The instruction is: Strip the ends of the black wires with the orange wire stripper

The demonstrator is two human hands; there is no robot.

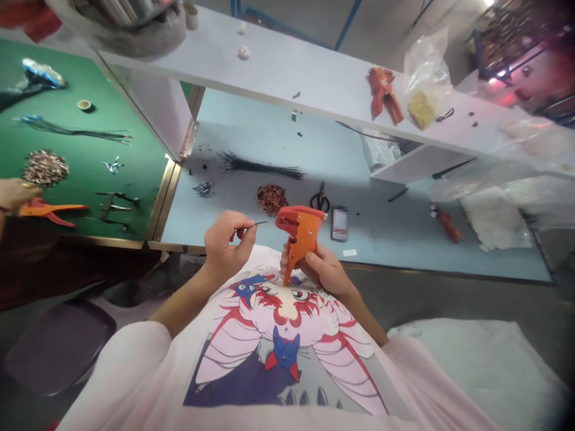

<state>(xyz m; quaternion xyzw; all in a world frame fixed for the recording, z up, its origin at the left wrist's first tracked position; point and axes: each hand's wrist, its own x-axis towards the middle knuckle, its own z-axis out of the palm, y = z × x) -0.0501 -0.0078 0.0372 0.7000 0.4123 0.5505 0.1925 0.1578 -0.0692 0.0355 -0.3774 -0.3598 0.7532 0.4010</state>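
Note:
My left hand (227, 244) is closed in a pinch on a thin dark wire (252, 225), whose tip points right. Just beyond that tip are the jaws of an orange and red wire stripper (305, 230), apart from the wire. My right hand (327, 266) wraps around the stripper's handles, holding it upright in front of my chest. Behind the tool lies a heap of coppery wire scraps (271, 199) on the blue table. A bundle of dark wires (265, 167) stretches out farther back. Black-handled scissors (320, 199) rest right of the heap.
A phone (339, 224) lies near the table's front edge (404, 270). On the raised white shelf (327, 75) sits a red tool (384, 94) beside plastic bags. At left, a co-worker's hand (18, 194) is at another orange stripper (49, 209) over a green table (85, 197).

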